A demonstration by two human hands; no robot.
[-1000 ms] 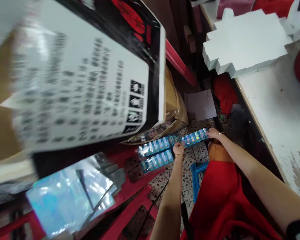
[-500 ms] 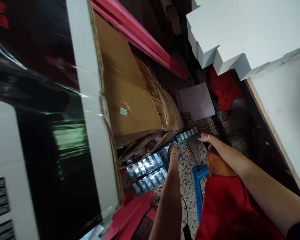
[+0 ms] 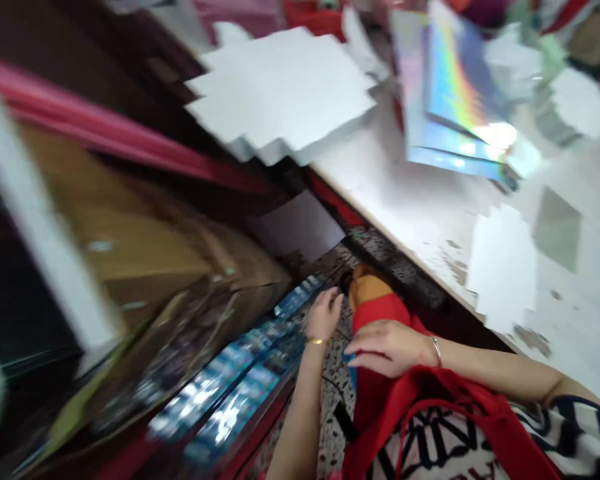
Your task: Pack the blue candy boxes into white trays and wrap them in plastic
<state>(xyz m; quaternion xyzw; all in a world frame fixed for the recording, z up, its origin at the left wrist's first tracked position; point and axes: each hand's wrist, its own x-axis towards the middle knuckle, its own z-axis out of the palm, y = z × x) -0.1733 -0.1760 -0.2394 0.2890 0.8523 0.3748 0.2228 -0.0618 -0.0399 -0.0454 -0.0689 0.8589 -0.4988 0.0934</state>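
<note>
From where I'm standing, the person's left hand (image 3: 324, 315), wearing a gold bracelet (image 3: 317, 342), is hovering low with its fingers loosely curled and parted, gripping nothing that I can see. It is hanging just beside a short blue strip of packets (image 3: 296, 298); whether a fingertip is touching it, I can't tell through the blur. Two longer blue strips (image 3: 200, 393) are lying side by side near that wrist, their clear wrapping catching the light, with a bulging cardboard carton (image 3: 145, 250) standing along their far side. The right hand (image 3: 393, 347), with a silver bangle (image 3: 437, 350) at the wrist, is sitting above the person's red-clothed leg, palm down, its fingers open and seemingly bare. Beyond the hands, a pale sheet (image 3: 303, 227) is lying low down between the carton and the white table (image 3: 380, 193). Up on that table, a stack of zigzag-edged white cutouts (image 3: 285, 87) is jutting over the edge, and rainbow-sheened holographic sheets (image 3: 460, 87) are glinting beside it.
</note>
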